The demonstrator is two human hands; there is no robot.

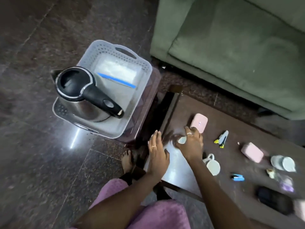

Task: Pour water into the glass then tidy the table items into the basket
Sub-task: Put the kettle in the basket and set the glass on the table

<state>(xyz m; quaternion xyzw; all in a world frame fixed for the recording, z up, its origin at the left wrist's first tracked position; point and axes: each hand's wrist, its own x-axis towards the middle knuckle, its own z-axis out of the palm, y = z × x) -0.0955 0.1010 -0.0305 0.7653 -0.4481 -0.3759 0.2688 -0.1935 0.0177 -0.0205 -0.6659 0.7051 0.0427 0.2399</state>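
Kettle stands inside the basket, well apart from our hands. Our left hand hovers with fingers straight, holding nothing, over the table edge. Our right hand lies over a small white disc, fingertips touching the pink case; we cannot tell whether it grips.

Shiny steel kettle, perforated plastic basket

No legible text in view.
The pink case, right of centre, carries a small pale mark on its lid, too blurred to read.
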